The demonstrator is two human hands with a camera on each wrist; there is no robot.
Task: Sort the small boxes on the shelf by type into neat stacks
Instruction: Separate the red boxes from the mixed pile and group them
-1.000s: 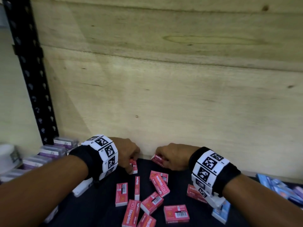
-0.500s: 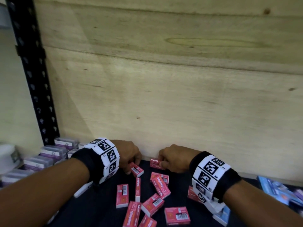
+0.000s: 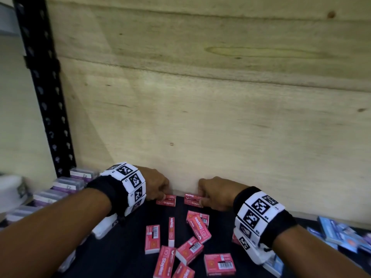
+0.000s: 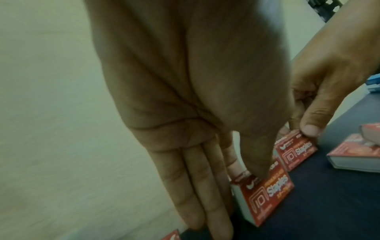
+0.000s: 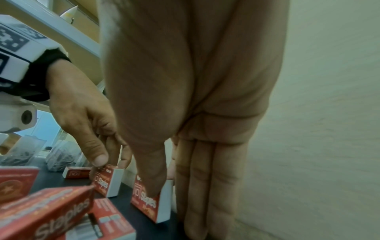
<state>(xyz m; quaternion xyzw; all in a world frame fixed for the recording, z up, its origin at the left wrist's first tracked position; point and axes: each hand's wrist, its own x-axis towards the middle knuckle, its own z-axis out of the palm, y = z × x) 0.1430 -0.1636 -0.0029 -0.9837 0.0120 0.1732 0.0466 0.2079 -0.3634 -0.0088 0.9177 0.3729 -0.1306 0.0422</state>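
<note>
Left box: red staples box (image 3: pixel 166 200) standing on edge against the plywood back wall (image 3: pixel 200 117), at 12 o'clock on the dark shelf (image 3: pixel 128 237).
Right box: red staples box (image 3: pixel 192 200) just beside it at 3 o'clock, a small gap between.
Left hand: left hand (image 3: pixel 155 184) pinches its box, thumb in front, fingers behind.
Right hand: right hand (image 3: pixel 217 194) pinches its box likewise.
Loose boxes: red boxes (image 3: pixel 197 227) scattered at 6 o'clock.
Sides: purple boxes (image 3: pixel 64 185) at 9 o'clock; blue boxes (image 3: pixel 341 233) at 4 o'clock.
</note>
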